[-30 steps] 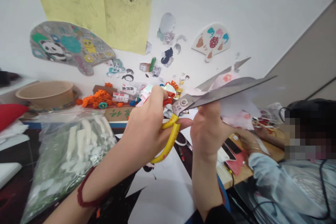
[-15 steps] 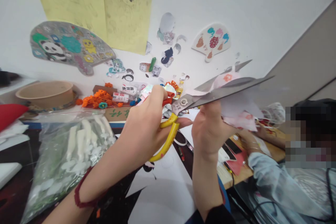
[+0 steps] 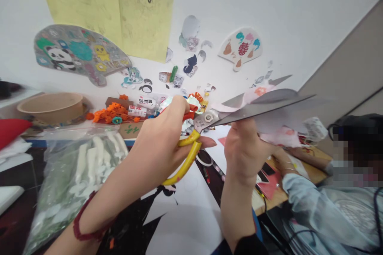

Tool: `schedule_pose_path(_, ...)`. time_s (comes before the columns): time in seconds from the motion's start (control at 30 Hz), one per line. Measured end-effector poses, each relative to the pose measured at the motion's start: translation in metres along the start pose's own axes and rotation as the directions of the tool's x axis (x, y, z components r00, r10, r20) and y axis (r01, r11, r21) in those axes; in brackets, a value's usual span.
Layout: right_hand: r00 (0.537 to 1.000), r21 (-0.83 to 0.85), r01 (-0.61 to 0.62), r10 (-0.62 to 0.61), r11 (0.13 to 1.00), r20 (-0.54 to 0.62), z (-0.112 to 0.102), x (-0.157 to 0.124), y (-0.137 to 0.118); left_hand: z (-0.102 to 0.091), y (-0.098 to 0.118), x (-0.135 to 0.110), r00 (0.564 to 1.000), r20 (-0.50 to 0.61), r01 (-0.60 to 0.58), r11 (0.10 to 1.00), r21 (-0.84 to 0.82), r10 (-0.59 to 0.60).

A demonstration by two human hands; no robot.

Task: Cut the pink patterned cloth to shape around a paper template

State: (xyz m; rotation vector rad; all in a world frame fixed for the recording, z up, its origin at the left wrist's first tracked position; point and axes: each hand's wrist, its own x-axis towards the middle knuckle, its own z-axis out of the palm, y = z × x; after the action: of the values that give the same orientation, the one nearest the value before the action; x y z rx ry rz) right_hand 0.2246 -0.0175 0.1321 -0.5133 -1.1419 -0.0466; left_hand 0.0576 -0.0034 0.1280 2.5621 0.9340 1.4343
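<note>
Apparently cutting three-o'clock floral sheet (image 3: 259, 92), with left hand (image 3: 161, 135) clamped on scissors (image 3: 208, 118), right hand's (image 3: 243, 149) grip unclear; needing steady squeezing.

Yellow-handled scissors (image 3: 208, 118), blades (image 3: 263, 106) parted; pale pink patterned sheet (image 3: 259, 91) between them.

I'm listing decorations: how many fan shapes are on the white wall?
2: a large, patterned grey fan on the left, and a smaller, patterned white fan right of centre.
</note>
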Motion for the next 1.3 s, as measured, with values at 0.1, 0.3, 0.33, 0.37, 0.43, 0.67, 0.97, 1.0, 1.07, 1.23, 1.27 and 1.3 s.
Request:
schedule_pose_path(0.1, 1.0, 0.01, 0.014, -0.014, 1.0, 0.001, -0.001, 0.0, -0.002, 0.0, -0.001, -0.001, 1.0, 0.005, -0.005, 1.0, -0.006, 0.005)
schedule_pose_path(0.3, 0.999, -0.051, -0.024, 0.026, 0.998, 0.031, -0.002, 0.001, -0.009, -0.001, -0.001, -0.001, 0.998, 0.042, 0.038, 0.998, -0.046, -0.036)
schedule_pose_path(0.33, 0.999, -0.053, -0.023, 0.024, 0.998, 0.027, -0.001, 0.001, -0.01, -0.001, 0.0, -0.001, 0.998, 0.05, 0.046, 0.997, -0.054, -0.043)
schedule_pose_path(0.37, 0.999, -0.056, -0.022, 0.024, 0.998, 0.023, -0.001, 0.0, -0.009, -0.002, 0.0, -0.001, 0.998, 0.053, 0.047, 0.997, -0.061, -0.044)
schedule_pose_path(0.43, 1.0, -0.06, -0.016, 0.017, 0.998, 0.016, -0.001, -0.001, -0.007, -0.002, 0.001, -0.001, 0.998, 0.046, 0.042, 0.996, -0.073, -0.038)
schedule_pose_path(0.67, 1.0, -0.103, 0.015, -0.016, 0.995, -0.014, -0.001, -0.002, -0.001, 0.002, 0.001, 0.002, 0.997, 0.053, 0.066, 0.988, -0.142, -0.06)
schedule_pose_path(0.97, 0.996, -0.079, 0.035, -0.041, 0.996, -0.078, 0.001, -0.002, 0.0, 0.004, 0.001, 0.003, 0.997, 0.033, 0.075, 0.991, -0.107, -0.072)
schedule_pose_path(1.0, 0.995, -0.073, 0.04, -0.046, 0.997, -0.091, 0.002, -0.003, 0.0, 0.004, 0.001, 0.004, 0.997, 0.031, 0.08, 0.991, -0.106, -0.077)
schedule_pose_path(1.07, 0.993, -0.061, 0.034, -0.041, 0.998, -0.11, 0.004, -0.003, -0.001, 0.005, 0.003, 0.004, 0.996, 0.026, 0.084, 0.99, -0.116, -0.081)
schedule_pose_path(1.23, 0.985, -0.044, 0.04, -0.047, 0.998, -0.165, 0.009, -0.004, 0.0, 0.006, 0.007, 0.005, 0.995, 0.015, 0.095, 0.987, -0.128, -0.094)
schedule_pose_path(1.27, 0.985, -0.048, 0.048, -0.055, 0.998, -0.165, 0.009, -0.005, 0.001, 0.006, 0.007, 0.005, 0.995, 0.015, 0.095, 0.987, -0.127, -0.094)
schedule_pose_path(1.3, 0.985, -0.052, 0.053, -0.061, 0.997, -0.163, 0.009, -0.005, 0.001, 0.006, 0.007, 0.005, 0.996, 0.013, 0.09, 0.988, -0.126, -0.089)
